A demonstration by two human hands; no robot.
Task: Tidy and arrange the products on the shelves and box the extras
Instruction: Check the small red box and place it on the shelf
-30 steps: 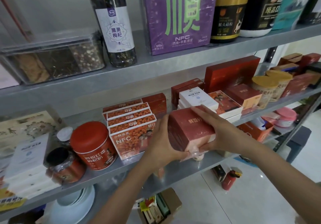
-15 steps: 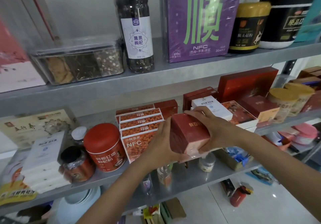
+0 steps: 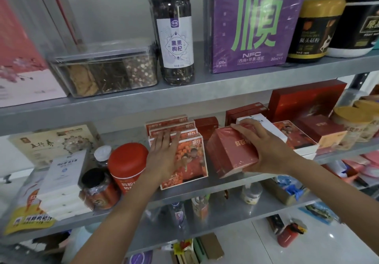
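A dark red box (image 3: 229,151) wrapped in clear film sits at the front of the middle shelf (image 3: 221,183), tilted. My right hand (image 3: 264,147) grips it from the right, fingers curled over its top edge and thumb under its lower corner. My left hand (image 3: 164,153) lies flat, fingers straight, on the front of a row of orange NFC boxes (image 3: 188,161) standing just left of the red box.
A red tin (image 3: 127,165), a dark-lidded jar (image 3: 96,188) and stacked white boxes (image 3: 63,177) stand left of the row. White and red boxes (image 3: 320,132) and yellow-lidded jars (image 3: 348,128) fill the shelf's right. The upper shelf holds a tall jar (image 3: 174,32) and a purple box (image 3: 254,21).
My left hand has let go of the red box and moved left onto the orange boxes. The red box now rests on the shelf, held only by my right hand.
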